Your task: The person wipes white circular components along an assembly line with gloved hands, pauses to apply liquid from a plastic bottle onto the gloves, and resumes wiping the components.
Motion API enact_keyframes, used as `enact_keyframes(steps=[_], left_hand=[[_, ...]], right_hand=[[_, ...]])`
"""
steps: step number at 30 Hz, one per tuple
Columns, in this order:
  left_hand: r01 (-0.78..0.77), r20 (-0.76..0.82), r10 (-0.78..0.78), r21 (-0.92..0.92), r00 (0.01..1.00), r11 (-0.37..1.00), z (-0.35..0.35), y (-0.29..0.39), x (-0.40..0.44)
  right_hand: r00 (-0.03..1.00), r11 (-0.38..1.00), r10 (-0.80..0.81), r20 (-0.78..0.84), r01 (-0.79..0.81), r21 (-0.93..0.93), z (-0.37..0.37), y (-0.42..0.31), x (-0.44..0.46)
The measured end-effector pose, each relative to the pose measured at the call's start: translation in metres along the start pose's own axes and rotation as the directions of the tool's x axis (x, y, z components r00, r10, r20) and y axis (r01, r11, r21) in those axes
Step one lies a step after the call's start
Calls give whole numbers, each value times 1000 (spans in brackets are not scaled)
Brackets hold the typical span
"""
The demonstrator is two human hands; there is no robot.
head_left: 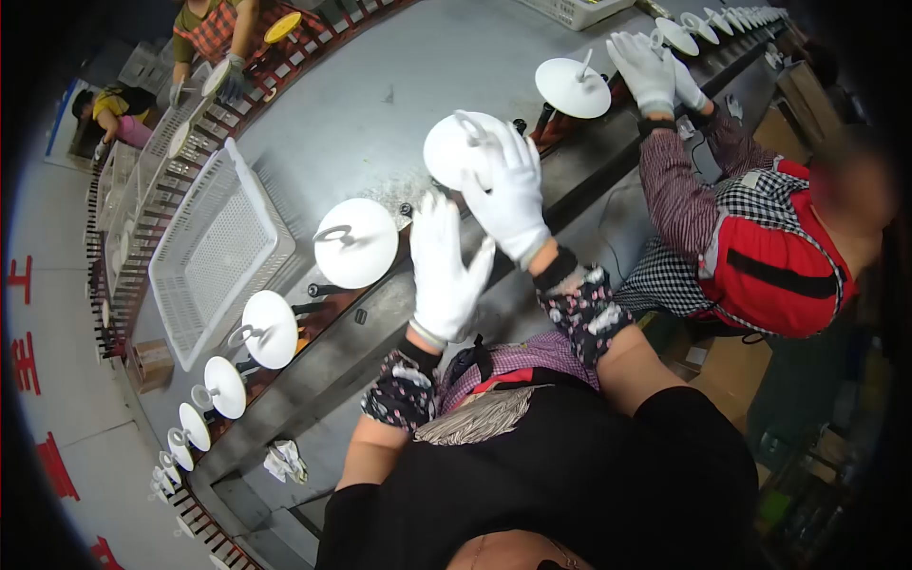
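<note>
My right hand (510, 195), in a white glove, reaches over the right side of a white round disc (445, 154) with a loop-shaped piece standing on its face. Its fingers are stretched and slightly apart; whether they touch the disc I cannot tell. My left hand (445, 275), also in a white glove, is held flat with the thumb out, just below that disc. Nothing shows in it. To its left, another white disc with a loop (366, 249) sits on the line, apart from the hand.
More white discs (270, 330) follow along the curved conveyor at left, and one disc (573, 88) stands farther right. A white plastic basket (220, 249) lies on the grey table. A co-worker in a red vest (774, 247) works close at right; another person (214, 38) works across the table.
</note>
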State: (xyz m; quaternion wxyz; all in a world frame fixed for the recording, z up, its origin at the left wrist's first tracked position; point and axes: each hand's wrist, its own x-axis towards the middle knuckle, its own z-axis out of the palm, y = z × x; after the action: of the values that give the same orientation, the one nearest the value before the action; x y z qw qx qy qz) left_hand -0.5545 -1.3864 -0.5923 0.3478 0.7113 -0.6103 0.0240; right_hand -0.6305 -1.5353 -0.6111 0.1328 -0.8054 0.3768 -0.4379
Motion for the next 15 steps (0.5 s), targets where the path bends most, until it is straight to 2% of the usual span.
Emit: enact_keyframes(steps=[4,5,6,7,8,9,10,11,13,14,15], left_hand=[[2,-98,4,63,995,998,13,-40,71],[5,-181,10,80,983,997,23,-55,83],[81,-92,-85,-43,992,996,16,-62,97],[124,-23,-127,-114,992,986,5,-66,105],[175,47,-169,-178,984,968,-5,-70,113],[179,-14,-189,-262,982,948,1,-83,104],[190,-10,-199,-254,980,948,-4,-82,94],[211,-11,-220,-236,975,949,-12,-81,82],[144,-264,-196,-205,944,968,3,-82,63],[116,-282,-176,-218,943,969,-1,-82,44],[120,-260,-140,-88,956,989,-6,-74,35]], right_hand=[[964,981,-184,191,193,-29,39,11,47],[955,973,-218,203,197,119,46,12,51],[884,972,-233,406,195,133,34,-3,66],[838,938,-344,424,323,122,51,-2,67],[815,951,-309,490,250,183,58,-2,69],[784,955,-281,553,174,239,62,-4,68],[790,948,-303,533,189,258,60,-8,64],[851,929,-254,460,83,360,61,-18,53],[856,905,-341,388,189,380,50,-26,43],[922,882,-351,165,266,390,57,-32,21],[942,887,-319,102,259,382,52,-36,8]])
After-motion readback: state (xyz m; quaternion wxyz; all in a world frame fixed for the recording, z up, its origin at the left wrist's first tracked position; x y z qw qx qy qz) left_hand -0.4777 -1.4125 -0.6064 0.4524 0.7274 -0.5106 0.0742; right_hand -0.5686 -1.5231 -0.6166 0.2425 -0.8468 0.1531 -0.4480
